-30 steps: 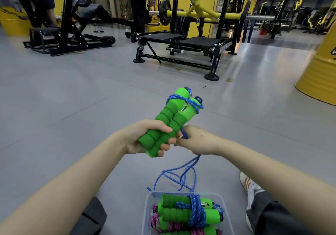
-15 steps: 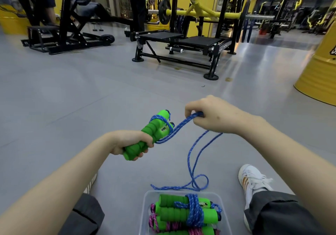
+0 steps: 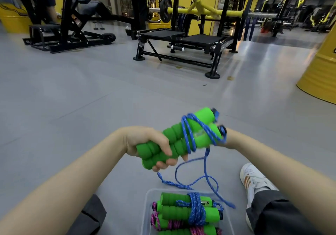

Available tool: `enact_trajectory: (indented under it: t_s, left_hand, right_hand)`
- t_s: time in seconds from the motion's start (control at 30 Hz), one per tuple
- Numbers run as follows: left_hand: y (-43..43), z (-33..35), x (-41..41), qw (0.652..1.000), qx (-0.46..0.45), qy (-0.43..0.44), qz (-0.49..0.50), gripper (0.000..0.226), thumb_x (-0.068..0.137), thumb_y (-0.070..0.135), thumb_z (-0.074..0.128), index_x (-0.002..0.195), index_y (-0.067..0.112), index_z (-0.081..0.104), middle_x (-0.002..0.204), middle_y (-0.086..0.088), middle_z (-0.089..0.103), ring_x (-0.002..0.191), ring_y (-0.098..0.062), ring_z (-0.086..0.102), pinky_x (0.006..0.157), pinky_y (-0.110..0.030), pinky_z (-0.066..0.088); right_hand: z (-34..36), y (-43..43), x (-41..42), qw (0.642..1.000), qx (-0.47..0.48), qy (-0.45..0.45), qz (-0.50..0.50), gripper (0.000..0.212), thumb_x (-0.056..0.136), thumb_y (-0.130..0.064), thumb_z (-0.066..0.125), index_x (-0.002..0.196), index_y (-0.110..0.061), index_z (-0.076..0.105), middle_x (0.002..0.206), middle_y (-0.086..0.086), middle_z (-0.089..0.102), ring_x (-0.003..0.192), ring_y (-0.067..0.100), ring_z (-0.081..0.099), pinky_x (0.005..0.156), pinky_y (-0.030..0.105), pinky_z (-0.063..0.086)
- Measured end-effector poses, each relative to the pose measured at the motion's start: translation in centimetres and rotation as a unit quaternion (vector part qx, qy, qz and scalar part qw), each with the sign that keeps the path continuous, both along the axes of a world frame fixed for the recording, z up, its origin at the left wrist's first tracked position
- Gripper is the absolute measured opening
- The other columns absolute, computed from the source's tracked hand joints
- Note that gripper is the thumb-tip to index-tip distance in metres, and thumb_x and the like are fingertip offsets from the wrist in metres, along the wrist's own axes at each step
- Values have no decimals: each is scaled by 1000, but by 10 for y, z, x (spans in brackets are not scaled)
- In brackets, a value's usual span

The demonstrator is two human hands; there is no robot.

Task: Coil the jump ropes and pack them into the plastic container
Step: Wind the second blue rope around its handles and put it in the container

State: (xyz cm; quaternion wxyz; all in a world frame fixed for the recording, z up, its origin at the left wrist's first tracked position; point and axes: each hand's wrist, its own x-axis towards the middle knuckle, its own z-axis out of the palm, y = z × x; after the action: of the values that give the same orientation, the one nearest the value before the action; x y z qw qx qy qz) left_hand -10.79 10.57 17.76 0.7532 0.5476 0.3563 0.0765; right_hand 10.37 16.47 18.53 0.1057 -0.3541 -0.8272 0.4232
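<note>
My left hand (image 3: 145, 143) grips the lower ends of two green foam handles (image 3: 181, 138) held side by side and tilted up to the right. Blue rope (image 3: 189, 134) is looped around their upper half. My right hand (image 3: 228, 140) is mostly hidden behind the handle tops and holds the rope there; its fingers are out of sight. The loose blue rope tail (image 3: 209, 176) hangs down and trails over the clear plastic container (image 3: 147, 207), which holds wrapped jump ropes with green handles, one blue (image 3: 195, 209) and one pink (image 3: 174, 223).
I sit on a grey gym floor (image 3: 91, 98) with my white shoe (image 3: 254, 180) to the right of the container. Black and yellow weight machines (image 3: 190, 40) stand ahead, a yellow barrel (image 3: 320, 74) at the right, and a person at the far left.
My right hand has swung from above the handles down behind their tops, laying more blue rope around them. The handles now tilt flatter and the free tail is shorter.
</note>
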Motion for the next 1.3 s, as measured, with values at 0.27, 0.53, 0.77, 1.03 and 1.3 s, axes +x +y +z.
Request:
enact_trajectory:
  t_s: [0.27, 0.53, 0.77, 1.03, 1.3]
  left_hand:
    - [9, -15, -12, 960, -18, -46, 277, 42, 57, 18, 65, 97, 7, 61, 71, -5, 54, 53, -15, 48, 49, -24, 43]
    - [9, -35, -31, 936, 7, 210, 282, 44, 58, 22, 63, 99, 7, 57, 70, -4, 56, 51, -14, 51, 47, -21, 44]
    - [3, -17, 4, 964, 19, 263, 9, 36, 70, 16, 60, 106, 11, 60, 72, 0, 54, 56, -11, 51, 52, -20, 45]
    - [-1, -10, 4, 990, -46, 75, -111, 36, 72, 21, 54, 107, 12, 58, 75, 2, 56, 57, -9, 52, 55, -20, 46]
    - [3, -10, 3, 994, -37, -84, 57, 40, 66, 18, 58, 104, 8, 59, 74, -2, 55, 56, -12, 49, 54, -23, 44]
  right_hand:
    - [2, -6, -13, 994, -41, -102, 28, 16, 93, -12, 45, 105, -11, 55, 57, 0, 33, 37, 8, 35, 48, 24, 48]
    - [16, 1, -10, 979, 184, -77, 40, 28, 85, -4, 46, 87, -18, 70, 53, -7, 39, 47, 6, 37, 50, 16, 30]
    - [0, 11, -15, 977, 206, -39, 38, 40, 88, 0, 40, 103, -24, 69, 99, -5, 70, 87, 14, 62, 84, 32, 47]
    - [-9, 14, 4, 983, -168, 61, 50, 28, 99, -18, 41, 117, -20, 62, 63, -12, 55, 57, 8, 46, 55, 19, 39]
    - [-36, 3, -1, 979, -204, 9, 20, 34, 96, -12, 42, 66, -21, 53, 51, -8, 30, 42, 9, 28, 57, 27, 37]
